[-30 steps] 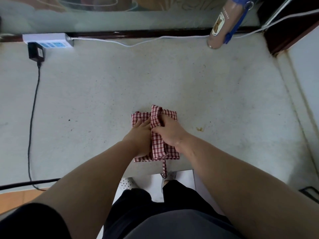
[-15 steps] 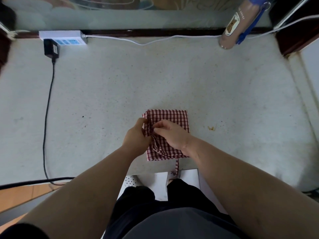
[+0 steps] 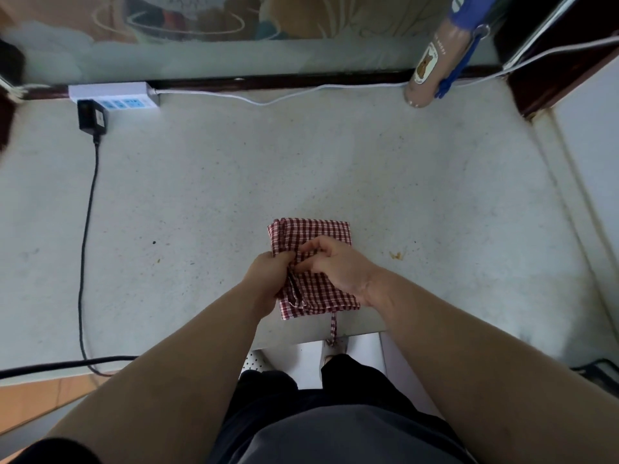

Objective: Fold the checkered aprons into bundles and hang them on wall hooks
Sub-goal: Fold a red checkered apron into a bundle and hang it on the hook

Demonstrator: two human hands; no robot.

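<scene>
Hands: left hand (image 3: 269, 276), right hand (image 3: 340, 267) both pinch the folded red-checkered cloth apron (image 3: 313, 231).
Risk: a slack grip (thin checkered strap (image 3: 334, 324) dangling) likely lets the folds spring open.

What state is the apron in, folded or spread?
Folded: the apron is a compact layered rectangle on the table, strap hanging over the edge.

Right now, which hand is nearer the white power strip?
Left. The left hand grips the left edge of the checkered apron, toward the power strip at the back left; the right hand pinches the fabric further right.
</scene>
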